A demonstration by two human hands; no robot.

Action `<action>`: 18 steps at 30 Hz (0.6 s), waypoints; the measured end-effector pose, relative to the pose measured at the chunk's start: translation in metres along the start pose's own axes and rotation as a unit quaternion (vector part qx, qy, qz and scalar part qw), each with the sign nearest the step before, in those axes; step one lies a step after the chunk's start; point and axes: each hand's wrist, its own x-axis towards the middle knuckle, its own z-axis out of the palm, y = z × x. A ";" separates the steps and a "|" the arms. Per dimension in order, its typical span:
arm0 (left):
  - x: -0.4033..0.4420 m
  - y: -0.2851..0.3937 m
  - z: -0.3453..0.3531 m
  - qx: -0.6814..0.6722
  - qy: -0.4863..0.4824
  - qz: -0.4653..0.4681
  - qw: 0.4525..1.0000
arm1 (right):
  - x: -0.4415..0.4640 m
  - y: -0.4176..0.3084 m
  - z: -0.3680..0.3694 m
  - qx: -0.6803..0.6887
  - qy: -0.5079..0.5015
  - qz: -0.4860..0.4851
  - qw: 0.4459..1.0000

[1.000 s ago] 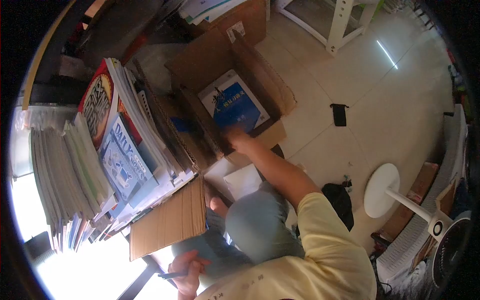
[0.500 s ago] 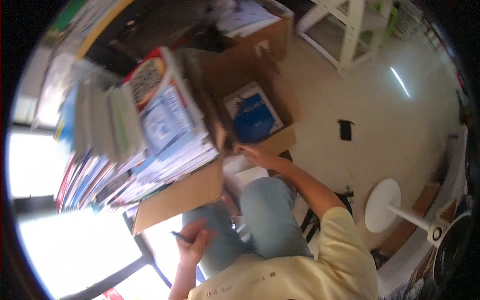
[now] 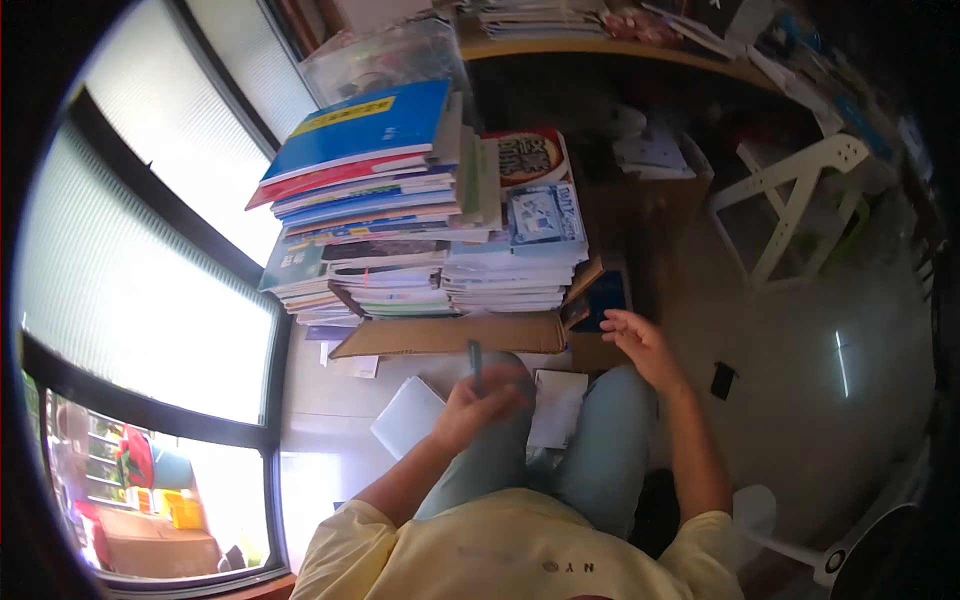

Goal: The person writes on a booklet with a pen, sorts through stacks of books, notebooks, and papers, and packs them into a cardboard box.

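Observation:
My left hand is above my left thigh, its fingers closed round a dark pen that points up; motion blurs the fingertips. My right hand is over my right knee with fingers apart, holding nothing I can see. Just beyond it is a blue book in a shadowed cardboard box. In front of me, stacks of books and magazines rise behind a cardboard flap. A large blue book with a yellow band tops the left stack. Between my legs lies a white sheet or booklet.
On the left is a window with dark frames. A white folding stand is at the right, and a small black item lies on the floor. A fan stands at lower right. Beyond the stacks is a cluttered shelf.
My view has swung left, bringing the window and stacks more into sight. My right hand has come away from the box and spread its fingers. My left hand still holds the pen.

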 end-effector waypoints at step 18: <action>-0.087 -0.033 -0.172 -0.029 0.317 0.108 0.942 | 0.016 0.014 0.065 -0.118 -0.021 0.049 0.992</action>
